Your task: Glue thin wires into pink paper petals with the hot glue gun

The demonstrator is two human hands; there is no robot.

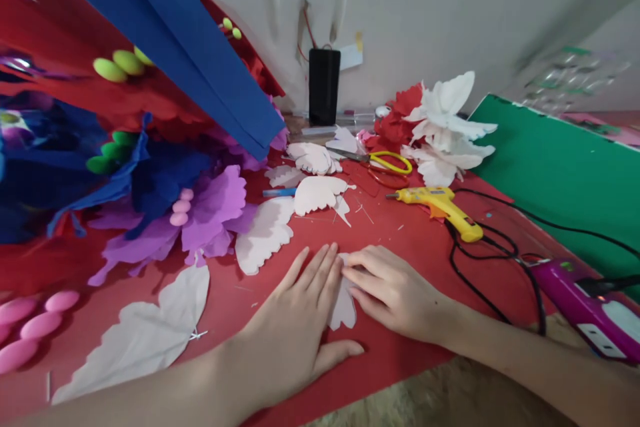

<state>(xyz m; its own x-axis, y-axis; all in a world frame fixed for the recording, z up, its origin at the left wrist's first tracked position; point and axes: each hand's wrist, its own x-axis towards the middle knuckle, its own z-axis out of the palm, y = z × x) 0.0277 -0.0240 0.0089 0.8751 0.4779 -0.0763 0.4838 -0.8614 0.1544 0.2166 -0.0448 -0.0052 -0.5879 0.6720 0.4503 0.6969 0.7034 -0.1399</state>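
Note:
My left hand (300, 313) lies flat, fingers stretched forward, pressing on the left side of a small white scalloped cut-out (344, 307) on the red sheet. From the right, my right hand (395, 290) has its fingers bent and drawn together on the upper part of that cut-out. Part of the cut-out is hidden beneath both hands. Beyond my fingertips are a white wing-shaped piece (265, 233) and another white wing piece (320, 195). A larger pale butterfly-wing shape (145, 323) rests left of my left forearm.
Yellow-handled scissors (390, 161) lie at the back. A yellow glue gun (440, 207), its black cord and a magenta power strip (583, 307) sit at right, beside a green board (565, 173). Purple paper flowers (215, 213) crowd the left; a black phone (324, 87) stands at the wall.

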